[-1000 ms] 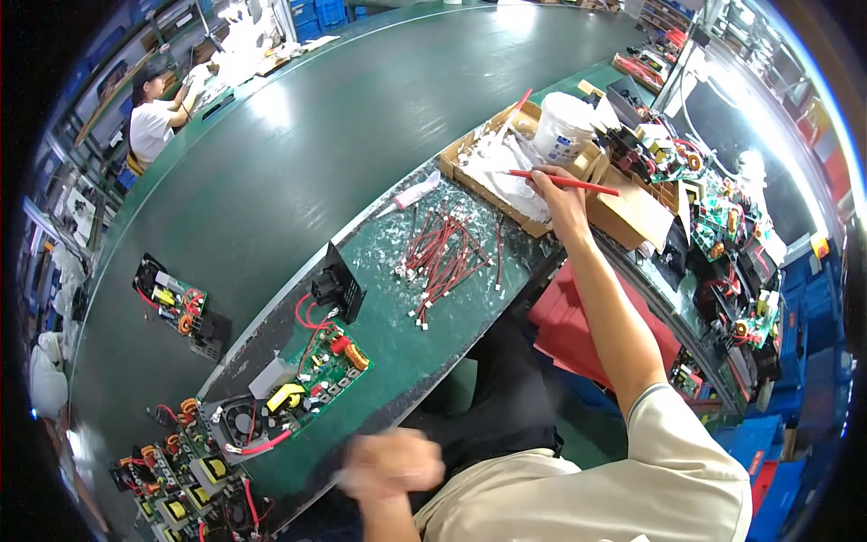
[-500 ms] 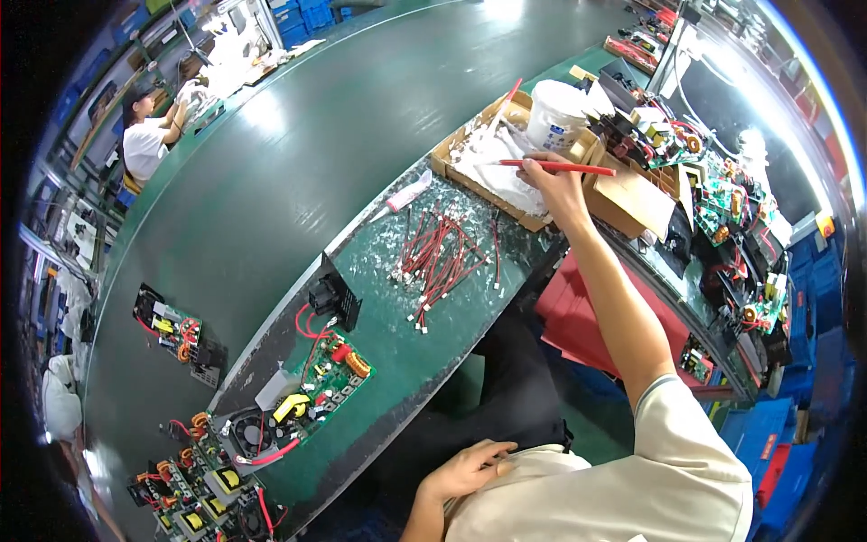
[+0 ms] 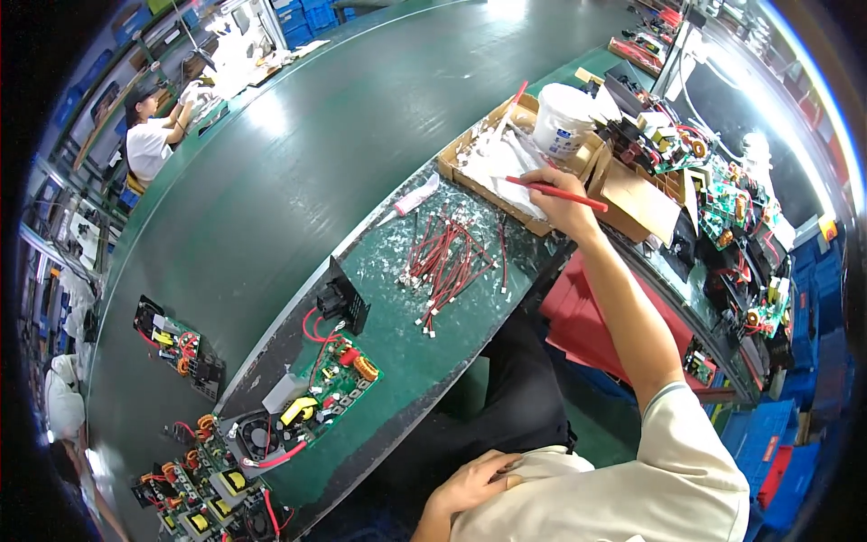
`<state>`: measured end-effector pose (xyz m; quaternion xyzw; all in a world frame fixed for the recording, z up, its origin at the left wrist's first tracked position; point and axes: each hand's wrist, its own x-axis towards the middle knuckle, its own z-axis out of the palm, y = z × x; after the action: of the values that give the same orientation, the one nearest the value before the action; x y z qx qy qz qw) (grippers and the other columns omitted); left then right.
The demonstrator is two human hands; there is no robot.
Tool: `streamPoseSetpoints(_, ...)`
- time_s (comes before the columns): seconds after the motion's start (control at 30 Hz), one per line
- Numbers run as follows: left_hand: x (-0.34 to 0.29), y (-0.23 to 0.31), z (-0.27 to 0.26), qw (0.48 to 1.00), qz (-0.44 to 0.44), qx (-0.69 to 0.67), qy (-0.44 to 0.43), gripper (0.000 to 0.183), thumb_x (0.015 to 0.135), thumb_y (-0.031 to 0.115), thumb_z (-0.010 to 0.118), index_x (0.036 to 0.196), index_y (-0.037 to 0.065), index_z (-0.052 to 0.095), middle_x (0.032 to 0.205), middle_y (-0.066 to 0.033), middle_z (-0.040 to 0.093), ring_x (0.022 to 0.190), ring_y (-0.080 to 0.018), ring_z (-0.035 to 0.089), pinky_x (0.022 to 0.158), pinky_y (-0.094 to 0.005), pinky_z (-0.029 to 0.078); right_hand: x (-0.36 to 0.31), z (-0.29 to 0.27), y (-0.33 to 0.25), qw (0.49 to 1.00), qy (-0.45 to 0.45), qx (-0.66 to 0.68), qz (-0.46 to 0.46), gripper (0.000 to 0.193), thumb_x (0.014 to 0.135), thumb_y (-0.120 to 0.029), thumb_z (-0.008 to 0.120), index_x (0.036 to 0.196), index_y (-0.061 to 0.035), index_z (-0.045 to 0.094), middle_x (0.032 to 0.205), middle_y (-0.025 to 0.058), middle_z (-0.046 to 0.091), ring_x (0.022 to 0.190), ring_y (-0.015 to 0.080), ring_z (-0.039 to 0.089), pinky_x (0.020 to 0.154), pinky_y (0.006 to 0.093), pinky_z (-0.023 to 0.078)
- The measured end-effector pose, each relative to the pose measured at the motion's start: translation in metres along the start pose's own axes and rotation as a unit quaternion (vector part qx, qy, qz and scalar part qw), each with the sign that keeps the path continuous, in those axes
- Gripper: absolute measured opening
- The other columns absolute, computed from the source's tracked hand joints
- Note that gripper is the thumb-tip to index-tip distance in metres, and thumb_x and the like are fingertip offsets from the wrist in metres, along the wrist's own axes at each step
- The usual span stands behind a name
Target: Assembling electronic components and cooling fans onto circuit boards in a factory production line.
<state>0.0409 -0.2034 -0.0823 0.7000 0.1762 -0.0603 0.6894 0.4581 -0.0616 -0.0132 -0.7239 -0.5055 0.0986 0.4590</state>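
1. Toward two o'clock, a long, slender red stick (image 3: 587, 202) is grasped by the right hand (image 3: 562, 199), with the fingers bent around its shaft. Its left end is pointed over a shallow brown cardboard tray (image 3: 495, 200); whether the contents are touched by the tip cannot be told.
2. At one o'clock, the inside of the tray is coated with smeared white material (image 3: 488, 163). A second stick, red at its upper end (image 3: 517, 96), is leant there, and a round white plastic tub (image 3: 555, 126) is set at the tray's right side.
3. Near six o'clock, the left hand (image 3: 471, 482) is laid against the cream-coloured shirt (image 3: 587, 497), its fingers loosely bent. Its palm is hidden, so whether anything is held cannot be told.
4. About the centre, a loose heap of thin red wires with small white connectors (image 3: 444, 269) is spread on the green, white-flecked counter (image 3: 379, 262).
5. Just before twelve o'clock, a whitish tube with a pointed nozzle (image 3: 418, 196) is laid near the tray.
6. At seven o'clock, a green circuit board with yellow and copper parts (image 3: 343, 390) is placed beside a grey, square-framed fan (image 3: 256, 437).
7. Toward half past two, more assembled circuit boards (image 3: 722, 203) are heaped.
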Motion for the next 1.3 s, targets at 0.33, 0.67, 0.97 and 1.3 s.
streamPoseSetpoints(0.33,-0.087,0.077,-0.081,0.852,0.111,0.249,0.447,0.031,0.075,0.010,0.080,0.104,0.005,0.070,0.108,-0.0127,0.066,0.101,-0.0307,0.064,0.088,-0.0393,0.053,-0.082,-0.025,-0.110,0.970,0.009,0.235,0.054,0.022,0.090,-0.007,0.066,0.111,0.0006,0.067,0.103,0.0080,0.069,0.091,0.0148,0.065,0.082,0.0266,0.052)
streamPoseSetpoints(0.67,-0.088,0.002,-0.133,0.597,-0.074,0.512,0.613,0.092,0.071,0.053,0.079,0.148,0.017,0.043,0.155,-0.0121,0.032,0.140,-0.0415,0.030,0.112,-0.0601,0.023,-0.153,0.075,-0.206,0.946,-0.244,0.144,-0.158,0.014,0.087,0.004,0.068,0.101,0.0041,0.066,0.100,0.0096,0.070,0.089,0.0134,0.066,0.077,0.0273,0.054)
streamPoseSetpoints(0.97,-0.085,-0.006,-0.136,0.584,-0.047,0.506,0.633,0.092,0.072,0.055,0.077,0.145,0.011,0.044,0.153,-0.0114,0.036,0.137,-0.0414,0.035,0.110,-0.0577,0.027,-0.164,0.096,-0.211,0.928,-0.244,0.074,-0.271,0.016,0.081,0.005,0.071,0.096,-0.0001,0.067,0.094,0.0117,0.070,0.086,0.0241,0.070,0.076,0.0324,0.055)
streamPoseSetpoints(1.3,-0.087,-0.011,-0.136,0.573,-0.025,0.506,0.644,0.091,0.073,0.059,0.074,0.145,0.012,0.044,0.150,-0.0112,0.039,0.135,-0.0410,0.036,0.110,-0.0563,0.027,-0.171,0.112,-0.223,0.920,-0.213,0.073,-0.321,0.017,0.081,0.005,0.072,0.097,-0.0009,0.069,0.098,0.0119,0.071,0.087,0.0259,0.071,0.077,0.0329,0.056)
